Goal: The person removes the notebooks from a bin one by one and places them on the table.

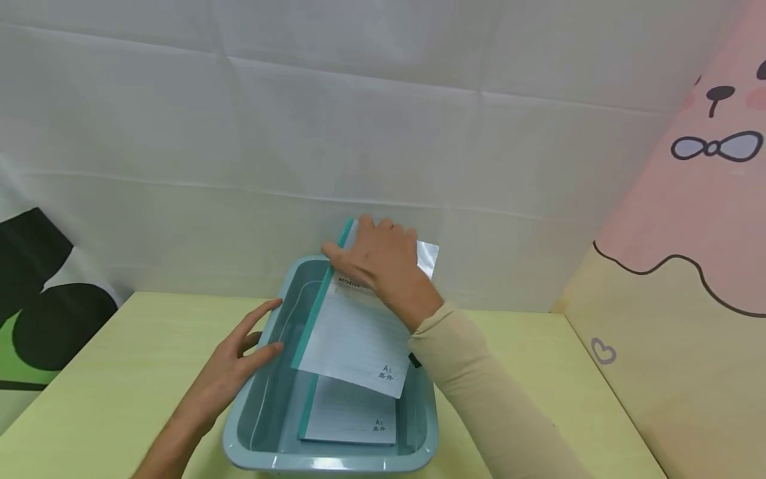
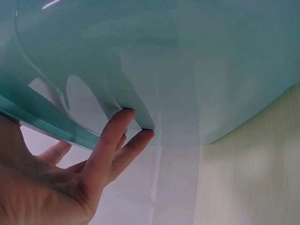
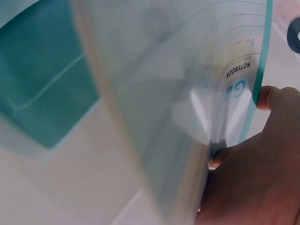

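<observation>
A blue-green plastic basin [image 1: 263,459] stands on the table. My right hand [image 1: 383,256] grips the top end of a notebook [image 1: 353,339] with a teal spine, its thumb at the spine side. That notebook is tilted, its upper end above the basin's far rim and its lower end over the basin. Beneath it a second notebook [image 1: 350,412] lies on the basin floor, its upper part covered. My left hand [image 1: 230,366] holds the basin's left rim. In the left wrist view, fingertips [image 2: 126,115] of that hand touch the outer wall. The right wrist view shows the held notebook [image 3: 239,70] close up.
The pale yellow table [image 1: 514,379] extends on both sides of the basin. White cloth [image 1: 359,133] hangs close behind it. At the right rises a panel with a pink cartoon figure [image 1: 718,219]; black and green shapes [image 1: 54,326] are at the left.
</observation>
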{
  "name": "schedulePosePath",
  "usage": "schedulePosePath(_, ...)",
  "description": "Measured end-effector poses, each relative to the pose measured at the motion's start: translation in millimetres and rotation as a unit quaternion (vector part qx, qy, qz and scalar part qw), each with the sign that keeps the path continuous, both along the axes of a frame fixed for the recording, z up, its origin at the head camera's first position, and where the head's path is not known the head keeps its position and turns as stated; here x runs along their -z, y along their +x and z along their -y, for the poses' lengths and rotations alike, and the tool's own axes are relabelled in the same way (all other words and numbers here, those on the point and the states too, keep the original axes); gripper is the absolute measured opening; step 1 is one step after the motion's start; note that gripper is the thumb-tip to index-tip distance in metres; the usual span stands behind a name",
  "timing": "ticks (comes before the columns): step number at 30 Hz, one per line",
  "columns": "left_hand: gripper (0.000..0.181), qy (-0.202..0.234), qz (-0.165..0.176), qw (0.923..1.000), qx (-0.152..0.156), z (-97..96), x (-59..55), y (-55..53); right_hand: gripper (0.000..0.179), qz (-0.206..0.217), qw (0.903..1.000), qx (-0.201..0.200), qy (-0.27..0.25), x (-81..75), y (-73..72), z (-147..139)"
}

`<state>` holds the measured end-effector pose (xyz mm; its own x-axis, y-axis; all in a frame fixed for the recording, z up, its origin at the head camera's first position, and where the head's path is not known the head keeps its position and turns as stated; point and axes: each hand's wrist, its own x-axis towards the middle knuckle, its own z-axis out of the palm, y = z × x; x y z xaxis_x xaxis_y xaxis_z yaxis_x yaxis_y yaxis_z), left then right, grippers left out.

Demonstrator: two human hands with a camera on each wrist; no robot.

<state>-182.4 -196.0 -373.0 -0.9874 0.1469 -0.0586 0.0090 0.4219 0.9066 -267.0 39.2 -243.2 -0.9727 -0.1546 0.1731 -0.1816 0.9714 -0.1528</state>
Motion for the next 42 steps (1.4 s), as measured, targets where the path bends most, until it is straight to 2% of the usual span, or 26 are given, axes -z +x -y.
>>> schedulePosePath(8,0.069,0.006,0.002,1.0000,-0.004,0.0,0.2,1.4,0.084,0.036,0.9982,0.006,-0.048,-24.3,-1.9,-41)
schedulePosePath(12,0.069,0.007,0.003,1.0000,-0.002,-1.1,-0.7,0.6,0.085,0.063,0.9952,0.011,-0.074,-26.2,-3.6,-64)
schedulePosePath(16,0.068,0.014,0.003,0.9999,0.003,-0.9,-0.6,-0.3,0.088,0.094,0.9915,0.016,-0.088,-21.4,-5.5,-88)
schedulePosePath(20,0.068,0.017,0.005,0.9998,0.005,-0.1,-0.1,-0.2,0.083,0.109,0.9901,0.013,-0.087,-11.7,-8.9,-113)
schedulePosePath(25,0.068,0.019,0.005,0.9998,0.006,1.1,-0.4,-0.1,0.061,0.078,0.9954,0.006,-0.056,2.2,-11.0,-144)
schedulePosePath(28,0.068,0.022,0.005,0.9997,0.007,1.3,-0.8,-0.2,0.056,0.067,0.9969,0.003,-0.041,10.6,-10.7,-162)
schedulePosePath(35,0.068,0.020,0.005,0.9998,0.005,1.3,-1.9,-0.4,0.074,0.055,0.9985,0.005,-0.005,35.3,-11.3,-198)
schedulePosePath(42,0.068,0.021,0.006,0.9997,0.006,0.0,-1.1,-0.5,0.078,0.061,0.9981,0.008,0.008,76.7,-13.5,-228)
